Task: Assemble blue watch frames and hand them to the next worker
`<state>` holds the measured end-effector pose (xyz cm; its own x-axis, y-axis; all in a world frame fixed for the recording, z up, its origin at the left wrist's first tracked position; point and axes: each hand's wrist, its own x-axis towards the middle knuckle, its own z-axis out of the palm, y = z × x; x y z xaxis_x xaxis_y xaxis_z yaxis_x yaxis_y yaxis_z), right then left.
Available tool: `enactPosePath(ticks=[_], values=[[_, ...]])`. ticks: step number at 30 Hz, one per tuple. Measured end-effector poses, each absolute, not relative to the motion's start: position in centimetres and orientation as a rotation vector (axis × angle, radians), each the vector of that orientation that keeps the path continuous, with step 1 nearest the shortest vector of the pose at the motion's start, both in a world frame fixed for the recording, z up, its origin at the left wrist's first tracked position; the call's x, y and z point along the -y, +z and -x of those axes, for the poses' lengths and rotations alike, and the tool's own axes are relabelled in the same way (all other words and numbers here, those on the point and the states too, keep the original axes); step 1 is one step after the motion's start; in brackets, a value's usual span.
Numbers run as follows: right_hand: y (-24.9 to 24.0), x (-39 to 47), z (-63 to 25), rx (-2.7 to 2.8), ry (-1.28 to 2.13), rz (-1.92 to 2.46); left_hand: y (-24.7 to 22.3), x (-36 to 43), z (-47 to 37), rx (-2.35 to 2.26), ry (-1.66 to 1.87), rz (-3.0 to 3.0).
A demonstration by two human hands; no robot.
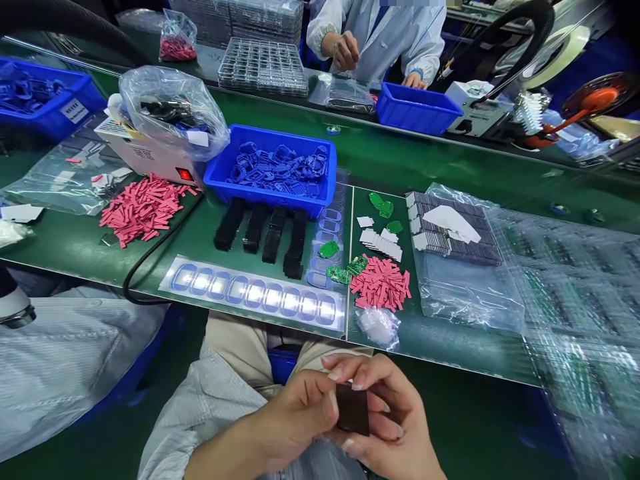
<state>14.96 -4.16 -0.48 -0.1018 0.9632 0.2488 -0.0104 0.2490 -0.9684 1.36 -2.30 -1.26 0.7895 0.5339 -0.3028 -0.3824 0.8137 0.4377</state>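
Over my lap, my left hand and my right hand are together on a small dark rectangular piece. My left thumb presses its left edge, while the right fingers wrap its top, right side and bottom. Part of it is hidden by the fingers. In front of my hands, on the green bench, lie a pile of pink strips, a small clear plastic bag and a sheet of oval films. Several green circuit boards rest by the pink pile.
A blue bin of blue frames stands behind rows of dark pieces. Grey stacked parts lie on plastic at right, beside clear trays. A black cable crosses the bench edge. Across the bench, a co-worker's hand is raised.
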Motion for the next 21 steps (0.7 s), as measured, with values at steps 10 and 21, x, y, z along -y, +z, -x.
enactPosePath(ticks=[10, 21], values=[[1.3, 4.4, -17.5, 1.579, 0.559, 1.183, -1.8, 2.4, -1.1, -0.543, 0.640, -0.608], [1.2, 4.4, -17.9, 1.715, 0.494, 1.240, -1.1, 2.0, -0.7, -0.566, 0.687, -0.903]])
